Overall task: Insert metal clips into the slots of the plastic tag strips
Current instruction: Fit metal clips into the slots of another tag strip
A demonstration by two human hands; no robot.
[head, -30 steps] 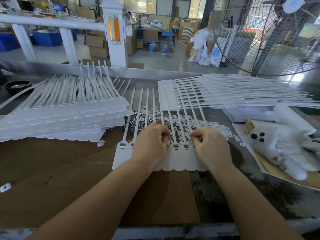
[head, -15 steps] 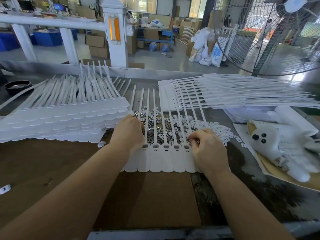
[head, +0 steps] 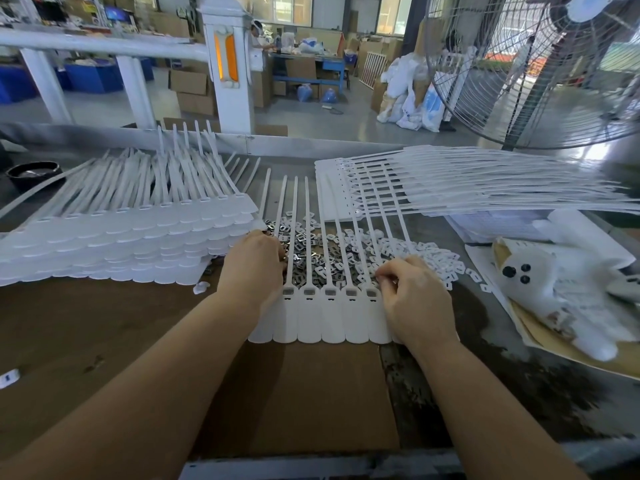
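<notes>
A row of joined white plastic tag strips (head: 320,322) lies flat on brown cardboard, with its thin tails pointing away from me. Small slots show at the tag heads. Behind the heads lies a pile of metal clips (head: 306,271), with white plastic pieces (head: 429,258) to its right. My left hand (head: 254,268) reaches into the left side of the clip pile, and its fingertips are hidden behind the back of the hand. My right hand (head: 414,297) sits on the row's right end, fingers curled and pinching at the rightmost tag head.
A tall stack of tag strips (head: 121,244) fills the left of the table, and another stack (head: 450,188) fans out at the back right. A white plush toy (head: 554,282) lies at the right, a black bowl (head: 33,173) at the far left, and a large fan (head: 536,64) behind.
My left hand left the tag heads and moved left and away to the clip pile. My right hand stayed at the row's right end.
</notes>
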